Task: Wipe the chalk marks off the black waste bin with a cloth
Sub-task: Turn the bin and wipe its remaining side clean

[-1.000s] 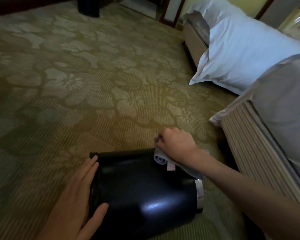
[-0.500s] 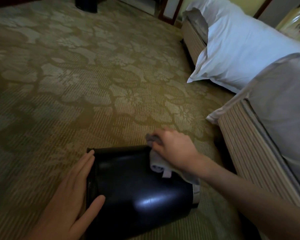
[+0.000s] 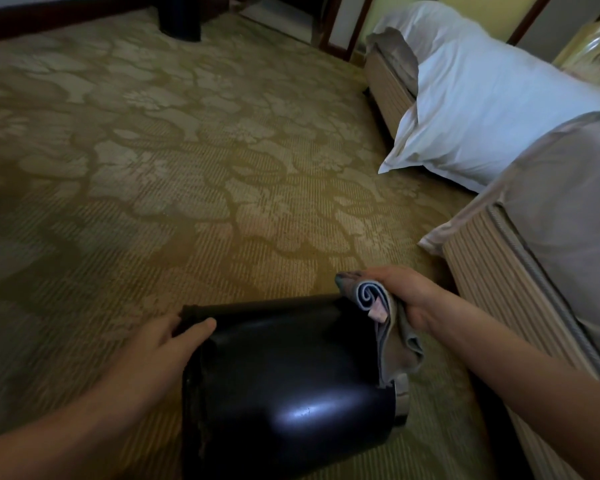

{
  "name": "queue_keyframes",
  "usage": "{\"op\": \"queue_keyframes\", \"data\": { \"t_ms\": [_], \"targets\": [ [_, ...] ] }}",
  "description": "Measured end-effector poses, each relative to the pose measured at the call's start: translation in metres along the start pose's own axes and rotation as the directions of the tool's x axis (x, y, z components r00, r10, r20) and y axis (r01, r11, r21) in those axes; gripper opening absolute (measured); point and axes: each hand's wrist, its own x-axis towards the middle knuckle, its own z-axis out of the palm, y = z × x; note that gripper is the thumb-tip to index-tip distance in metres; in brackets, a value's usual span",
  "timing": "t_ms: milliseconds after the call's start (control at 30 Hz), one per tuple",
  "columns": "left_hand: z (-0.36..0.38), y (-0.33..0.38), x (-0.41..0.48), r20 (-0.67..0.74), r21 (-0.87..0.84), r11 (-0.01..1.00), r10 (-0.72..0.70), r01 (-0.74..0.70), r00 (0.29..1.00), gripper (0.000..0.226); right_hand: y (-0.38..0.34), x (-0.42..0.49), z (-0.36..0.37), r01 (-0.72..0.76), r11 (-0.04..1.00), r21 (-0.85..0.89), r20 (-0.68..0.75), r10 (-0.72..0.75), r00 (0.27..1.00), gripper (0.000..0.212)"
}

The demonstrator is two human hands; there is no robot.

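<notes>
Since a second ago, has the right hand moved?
Yes. The right hand, gripping the cloth, has shifted right, off the bin top and toward the bed.

Nothing legible. The small pinkish tag [image 3: 378, 312] on the cloth [image 3: 397, 344], at the right edge of the bin [image 3: 284, 375], is blurred; marks on the yellow box [image 3: 594, 51] far beyond the bin are unreadable.
</notes>
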Motion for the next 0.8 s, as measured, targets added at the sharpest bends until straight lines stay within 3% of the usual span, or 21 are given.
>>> {"op": "queue_keyframes", "data": {
  "t_ms": [100,233,367,433,533,633,700,800],
  "targets": [
    [-0.003,0.006,-0.004,-0.045,-0.064,0.997,0.027,-0.030,0.999,0.022,-0.008,-0.007,0.010,0.114,0.993,0.000,-0.084,-0.114,0.990,0.021],
    [-0.011,0.017,-0.009,-0.085,-0.118,0.973,0.187,-0.196,0.979,0.018,-0.022,-0.009,0.017,0.368,0.930,-0.003,-0.212,-0.360,0.909,0.018],
    [-0.012,0.001,-0.006,-0.119,-0.029,0.957,0.285,-0.290,0.951,0.028,0.002,-0.002,0.029,0.427,0.904,-0.026,-0.248,-0.420,0.873,0.010],
    [-0.016,-0.016,-0.003,-0.127,0.077,0.944,0.329,-0.322,0.936,0.026,0.022,0.001,0.029,0.448,0.878,-0.166,-0.217,-0.476,0.852,0.010],
    [-0.032,-0.029,0.003,-0.193,0.140,0.939,0.337,-0.314,0.922,0.017,0.025,0.003,0.020,0.503,0.724,-0.472,-0.121,-0.618,0.777,0.009],
    [-0.043,-0.021,0.019,-0.218,0.178,0.927,0.364,-0.330,0.906,0.042,0.005,0.001,0.024,0.502,0.481,-0.719,-0.084,-0.777,0.624,0.014],
    [-0.045,-0.013,0.034,-0.189,0.216,0.914,0.384,-0.343,0.904,0.050,-0.003,-0.002,0.049,0.451,0.323,-0.832,-0.030,-0.838,0.544,0.021],
    [-0.041,-0.012,0.050,-0.101,0.252,0.880,0.438,-0.403,0.893,0.042,0.003,-0.011,0.109,0.429,0.075,-0.900,0.150,-0.872,0.466,0.026]
  ]
}}
